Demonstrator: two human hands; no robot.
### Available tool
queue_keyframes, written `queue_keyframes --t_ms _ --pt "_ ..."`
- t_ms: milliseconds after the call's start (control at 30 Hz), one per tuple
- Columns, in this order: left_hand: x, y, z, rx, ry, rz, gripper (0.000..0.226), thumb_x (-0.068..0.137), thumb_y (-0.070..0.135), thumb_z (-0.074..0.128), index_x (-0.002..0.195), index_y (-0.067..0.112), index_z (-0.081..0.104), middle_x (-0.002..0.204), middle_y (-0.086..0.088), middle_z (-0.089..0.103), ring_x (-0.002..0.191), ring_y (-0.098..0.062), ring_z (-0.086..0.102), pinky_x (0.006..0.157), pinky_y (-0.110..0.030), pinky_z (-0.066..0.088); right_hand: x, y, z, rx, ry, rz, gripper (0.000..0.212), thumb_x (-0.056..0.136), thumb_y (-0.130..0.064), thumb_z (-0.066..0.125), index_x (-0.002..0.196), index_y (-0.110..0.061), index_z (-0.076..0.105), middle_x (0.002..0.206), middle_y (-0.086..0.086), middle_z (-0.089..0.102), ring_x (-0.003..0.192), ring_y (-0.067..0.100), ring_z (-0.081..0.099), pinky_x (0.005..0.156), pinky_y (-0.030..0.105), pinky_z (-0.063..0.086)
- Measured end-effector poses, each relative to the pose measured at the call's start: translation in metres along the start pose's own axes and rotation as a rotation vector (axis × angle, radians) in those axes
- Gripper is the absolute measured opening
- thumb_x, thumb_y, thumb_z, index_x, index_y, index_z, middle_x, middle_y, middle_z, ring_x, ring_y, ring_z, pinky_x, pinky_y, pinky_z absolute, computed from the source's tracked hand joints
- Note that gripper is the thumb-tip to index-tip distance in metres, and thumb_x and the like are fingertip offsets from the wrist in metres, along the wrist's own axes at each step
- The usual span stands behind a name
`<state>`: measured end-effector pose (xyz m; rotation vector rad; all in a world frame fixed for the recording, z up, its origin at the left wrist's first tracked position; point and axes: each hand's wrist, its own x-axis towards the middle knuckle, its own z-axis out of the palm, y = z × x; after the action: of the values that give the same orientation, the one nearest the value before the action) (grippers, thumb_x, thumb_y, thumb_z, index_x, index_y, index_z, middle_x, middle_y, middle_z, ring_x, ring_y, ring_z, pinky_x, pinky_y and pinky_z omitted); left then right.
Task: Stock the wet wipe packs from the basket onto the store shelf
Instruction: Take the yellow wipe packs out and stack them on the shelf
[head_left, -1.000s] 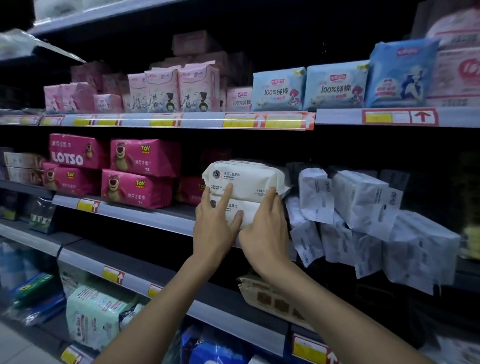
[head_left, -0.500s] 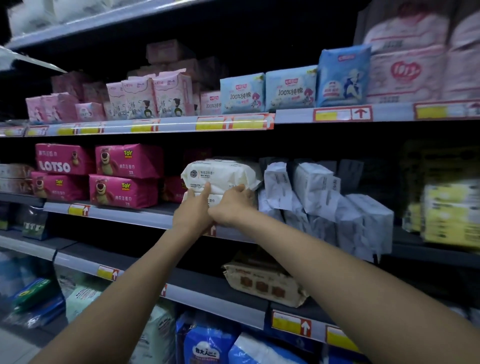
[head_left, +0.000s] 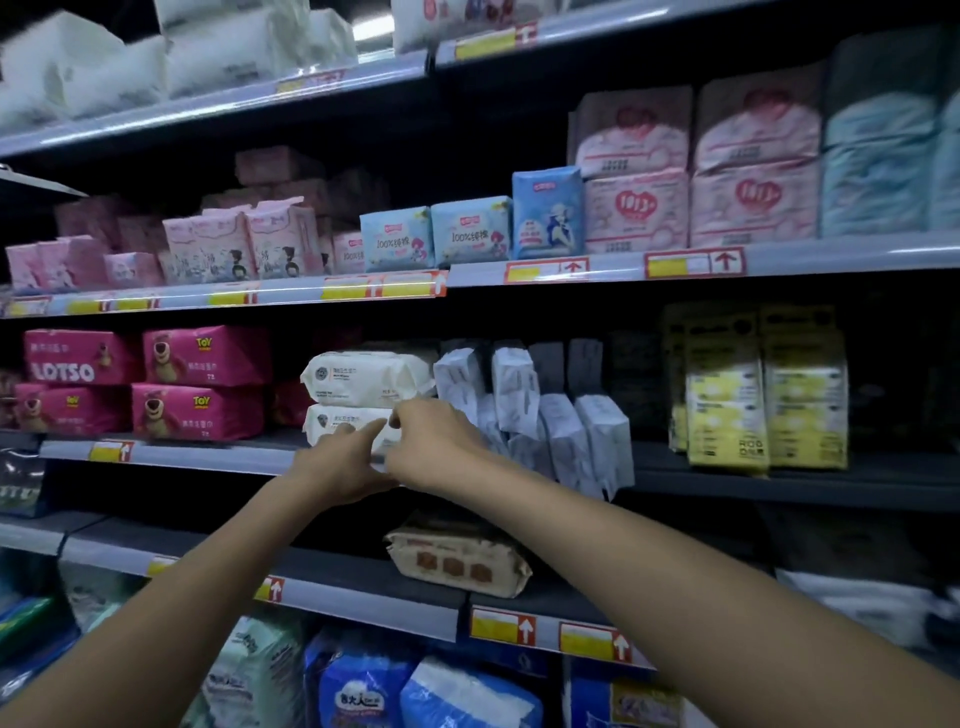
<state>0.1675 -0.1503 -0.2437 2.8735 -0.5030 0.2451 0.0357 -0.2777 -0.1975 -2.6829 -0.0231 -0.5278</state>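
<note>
Two white wet wipe packs lie stacked on the middle shelf (head_left: 208, 457): an upper pack (head_left: 363, 376) on a lower pack (head_left: 340, 421). Both my hands are at the lower pack's front right end. My left hand (head_left: 337, 465) reaches from below with its fingers stretched out, and their tips touch the pack's front face. My right hand (head_left: 439, 447) comes in from the right, its fingers curled over the pack's right front corner. That corner is hidden by my hands. The basket is out of view.
Pink Lotso packs (head_left: 200, 384) sit left of the stack. Several grey-white packs (head_left: 519, 400) lean close on its right, with yellow packs (head_left: 763, 395) further right. A beige pack (head_left: 457, 564) lies on the shelf below. The shelf above carries pink and blue packs (head_left: 431, 236).
The camera has drawn back and swung right. My hands have slid lower and to the right end of the lower pack. The flat palms of a second ago have given way to fingertip contact.
</note>
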Motion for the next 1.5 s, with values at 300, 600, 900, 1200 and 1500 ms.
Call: queue_keyframes --t_ms 300,600,900,1200,1500 --pt "-0.055 0.056 0.024 -0.114 0.215 0.054 0.094 0.092 0.067 0.058 0.166 0.031 0.012 0.155 -0.014 0.040 0.135 -0.037 0.050 0.097 -0.045 0.048 -0.061 0.091 -0.022 -0.061 0.301 -0.155 0.028 0.098 -0.016 0.051 0.122 -0.020 0.064 0.119 0.005 0.061 0.106 0.029 0.059 0.076 0.039 0.049" --pt "-0.068 0.127 0.076 -0.369 0.366 -0.029 0.116 0.081 0.089 0.048 0.165 0.028 -0.005 0.170 -0.012 0.012 0.152 -0.036 0.030 0.111 -0.055 0.043 -0.070 0.190 -0.013 0.028 0.428 0.130 0.085 0.086 -0.053 0.071 0.156 -0.028 0.029 0.149 0.010 0.034 0.137 0.033 0.036 0.103 0.042 0.045" --pt "-0.036 0.158 0.107 -0.372 0.453 -0.127 0.118 0.081 0.095 0.031 0.164 0.025 -0.014 0.170 -0.019 -0.019 0.159 -0.036 -0.013 0.126 -0.057 0.006 -0.045 0.218 0.021 0.225 0.384 0.200 0.116 0.078 -0.074 0.068 0.159 -0.044 -0.011 0.161 0.009 0.027 0.130 0.035 0.054 0.086 0.042 0.055" --pt "0.001 0.164 0.132 -0.425 0.564 -0.046 0.121 0.079 0.090 0.014 0.160 0.008 -0.023 0.163 -0.025 -0.034 0.157 -0.042 -0.019 0.129 -0.052 0.003 -0.013 0.217 0.035 0.226 0.528 0.148 0.089 0.083 -0.073 0.063 0.154 -0.052 0.014 0.151 0.001 0.020 0.126 0.031 0.050 0.084 0.043 0.057" --pt "0.034 0.156 0.143 -0.403 0.641 0.012 0.112 0.090 0.078 0.024 0.160 0.002 -0.021 0.164 -0.030 -0.029 0.156 -0.043 -0.020 0.129 -0.053 0.003 0.014 0.212 0.056 0.089 0.682 0.224 0.076 0.085 -0.077 0.056 0.149 -0.051 0.023 0.147 0.006 0.024 0.129 0.029 0.041 0.095 0.047 0.052"
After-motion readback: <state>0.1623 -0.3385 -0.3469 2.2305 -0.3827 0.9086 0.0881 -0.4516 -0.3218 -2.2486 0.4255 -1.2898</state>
